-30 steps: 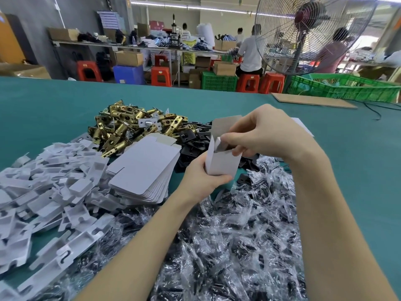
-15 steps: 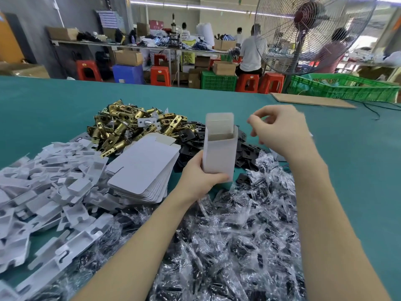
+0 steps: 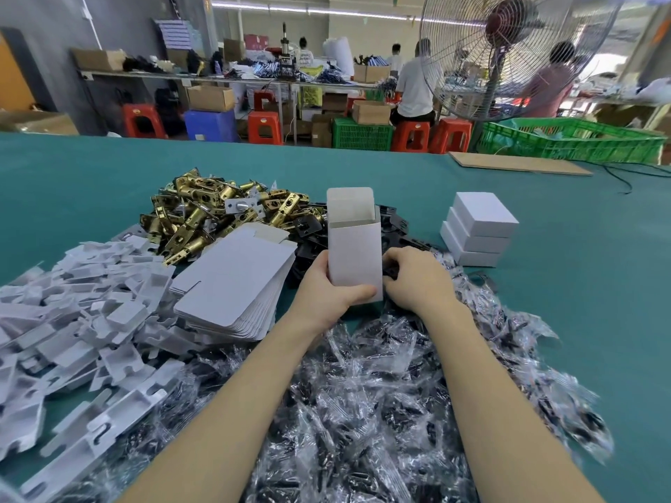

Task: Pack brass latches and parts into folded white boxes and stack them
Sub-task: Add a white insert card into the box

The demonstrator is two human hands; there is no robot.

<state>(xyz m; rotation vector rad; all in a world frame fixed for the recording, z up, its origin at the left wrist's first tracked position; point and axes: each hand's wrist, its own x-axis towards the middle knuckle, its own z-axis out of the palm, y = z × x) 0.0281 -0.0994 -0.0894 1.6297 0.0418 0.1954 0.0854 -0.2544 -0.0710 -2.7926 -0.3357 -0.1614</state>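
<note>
The folded white box [image 3: 354,248] stands upright with its top flap open, just above the counter [image 3: 562,285] at the centre. Your left hand [image 3: 326,288] grips its lower part, thumb across the front. Your right hand [image 3: 417,277] reaches beside it into the black parts [image 3: 392,226], fingers curled on one small black piece. Brass latches [image 3: 218,219] lie heaped behind left, flat box blanks [image 3: 236,285] are stacked beside them, and three closed boxes [image 3: 479,230] are stacked to the right.
</note>
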